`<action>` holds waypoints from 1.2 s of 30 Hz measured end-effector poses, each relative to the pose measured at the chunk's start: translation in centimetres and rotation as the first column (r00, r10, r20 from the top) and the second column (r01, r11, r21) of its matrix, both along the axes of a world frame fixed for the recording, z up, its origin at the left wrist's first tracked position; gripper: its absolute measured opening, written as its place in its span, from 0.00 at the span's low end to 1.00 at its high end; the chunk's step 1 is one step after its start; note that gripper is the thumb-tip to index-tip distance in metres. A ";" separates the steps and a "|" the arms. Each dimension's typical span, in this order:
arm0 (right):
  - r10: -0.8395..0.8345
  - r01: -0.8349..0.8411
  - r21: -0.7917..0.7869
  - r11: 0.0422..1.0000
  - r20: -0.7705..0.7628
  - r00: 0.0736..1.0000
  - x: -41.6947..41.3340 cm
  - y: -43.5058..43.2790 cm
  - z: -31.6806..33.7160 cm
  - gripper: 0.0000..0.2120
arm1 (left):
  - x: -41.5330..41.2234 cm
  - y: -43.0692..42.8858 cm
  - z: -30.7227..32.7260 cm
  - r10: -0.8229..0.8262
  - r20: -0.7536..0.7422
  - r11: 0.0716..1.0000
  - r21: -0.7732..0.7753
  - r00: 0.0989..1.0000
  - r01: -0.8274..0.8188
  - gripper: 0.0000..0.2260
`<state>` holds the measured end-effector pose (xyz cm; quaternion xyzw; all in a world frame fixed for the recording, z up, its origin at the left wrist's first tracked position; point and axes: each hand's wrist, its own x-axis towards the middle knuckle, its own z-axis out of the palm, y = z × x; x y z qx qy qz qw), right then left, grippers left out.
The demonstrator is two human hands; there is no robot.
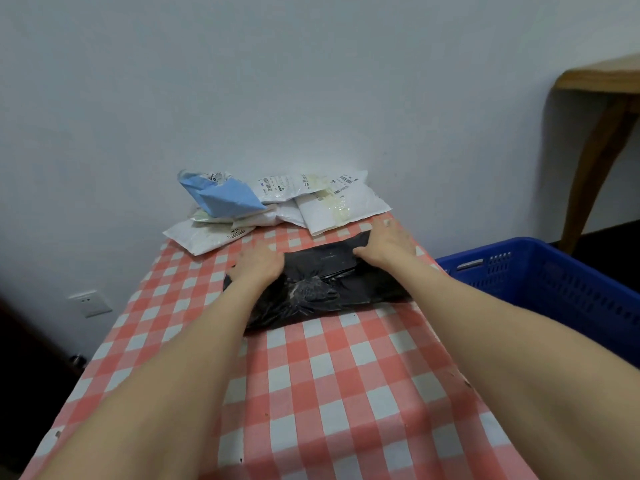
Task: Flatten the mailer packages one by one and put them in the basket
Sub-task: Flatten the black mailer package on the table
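Observation:
A black mailer package lies across the middle of the red-and-white checked table. My left hand presses flat on its left end, fingers spread. My right hand rests palm down on its far right corner. Behind it, against the wall, sits a pile of several mailers: a crumpled blue one and white ones with labels. The blue plastic basket stands to the right of the table, lower than the tabletop.
A white wall rises right behind the pile. A wooden table leg stands at the far right behind the basket. A wall socket sits low on the left.

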<state>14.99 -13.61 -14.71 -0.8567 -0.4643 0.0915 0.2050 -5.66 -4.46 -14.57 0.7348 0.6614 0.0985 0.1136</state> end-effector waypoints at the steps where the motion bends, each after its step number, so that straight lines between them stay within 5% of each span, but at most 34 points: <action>1: -0.058 0.058 -0.020 0.998 -0.039 0.998 0.3 0.3 0.1 0.38 | -0.7 1.3 -0.4 0.087 0.016 0.995 -0.041 0.996 -0.086 0.32; 3: -0.117 0.108 -0.082 0.991 -0.113 0.987 0.9 0.6 -0.1 0.42 | -2.0 2.9 -1.2 0.182 0.013 0.976 -0.124 0.983 -0.179 0.38; 7: -0.148 0.136 -0.072 0.988 -0.207 0.967 1.3 0.9 -0.3 0.45 | -2.7 2.2 -0.4 0.188 0.078 0.970 -0.168 0.979 -0.173 0.27; 12: -0.169 0.194 0.014 0.981 -0.433 0.885 1.8 0.8 0.0 0.45 | -2.9 2.3 -0.3 0.223 0.251 0.960 -0.226 0.942 -0.167 0.29; 17: -0.086 0.256 0.071 0.964 -0.827 0.556 1.8 0.0 0.7 0.32 | -2.3 0.7 0.1 0.162 0.283 0.970 -0.222 0.946 -0.099 0.25; 22: -0.117 0.286 0.043 0.957 -0.847 0.518 1.6 -1.2 0.5 0.20 | -1.7 -1.9 0.4 0.134 0.260 0.990 -0.080 0.956 -0.117 0.15; 25: -0.080 0.404 0.114 0.907 -0.897 0.434 2.3 -1.3 0.1 0.19 | -0.8 -3.9 1.0 0.224 0.501 0.941 -0.335 0.836 -0.052 0.22; 29: -0.032 0.532 0.122 0.838 -0.962 0.270 4.4 -1.3 -0.4 0.21 | 0.4 -5.5 1.7 0.261 0.498 0.748 -0.646 0.827 0.153 0.39; 31: -0.031 0.547 0.109 0.830 -0.970 0.239 5.4 -1.0 -0.9 0.21 | 1.4 -5.8 1.7 0.337 0.592 0.721 -0.662 0.732 0.204 0.39; 36: -0.042 0.573 0.099 0.813 -0.973 0.227 8.4 -1.5 -2.2 0.25 | 6.0 -6.1 2.3 0.409 0.867 0.869 -0.465 0.285 0.166 0.19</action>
